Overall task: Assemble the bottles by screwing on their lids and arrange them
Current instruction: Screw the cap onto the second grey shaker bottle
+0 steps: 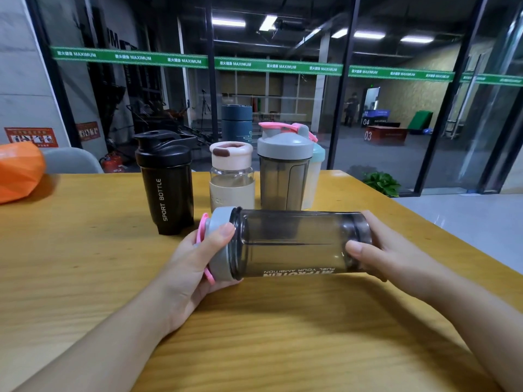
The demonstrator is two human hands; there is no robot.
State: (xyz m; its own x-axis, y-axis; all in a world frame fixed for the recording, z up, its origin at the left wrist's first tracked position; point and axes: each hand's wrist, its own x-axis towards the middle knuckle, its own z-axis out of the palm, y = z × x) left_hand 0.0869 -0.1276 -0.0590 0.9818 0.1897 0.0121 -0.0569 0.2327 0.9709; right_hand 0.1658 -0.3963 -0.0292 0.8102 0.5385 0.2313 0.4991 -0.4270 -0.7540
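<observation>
Crowding behind: black bottle [165, 179], perhaps four others.

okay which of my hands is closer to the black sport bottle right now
Left. Your left hand grips the grey lid just below and right of the black sport bottle; your right hand holds the smoky bottle's base, farther right.

Bottles on the table [85, 278]

We hold one bottle [297, 244] on its side between our hands, left hand [195, 264] on its lid [219, 244], right hand [396, 250] at its bottom. Behind it three bottles stand in a row: sport bottle [167, 185] left, small bottle [231, 176] middle, shaker [283, 171] right. A bag [19, 171] lies far left.
</observation>
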